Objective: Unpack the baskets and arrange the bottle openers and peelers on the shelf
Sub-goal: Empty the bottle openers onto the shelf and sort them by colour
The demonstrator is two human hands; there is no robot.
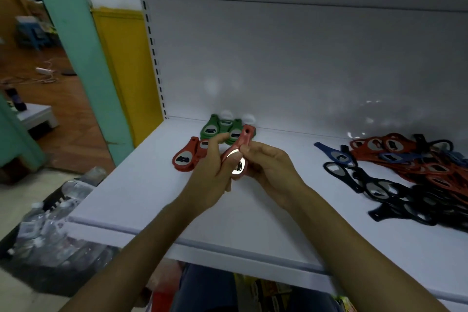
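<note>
Over the shelf (152, 197), your left hand (210, 175) and right hand (268, 167) both pinch one red opener (239, 153): light, stiff, likely slick, so hold the handle.

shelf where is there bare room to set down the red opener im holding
The shelf is bare across the middle, between the red openers and the mixed pile on the right, and along the front edge; the held opener fits there. Crowded: back left by the green openers, and the right end under the pile.
</note>
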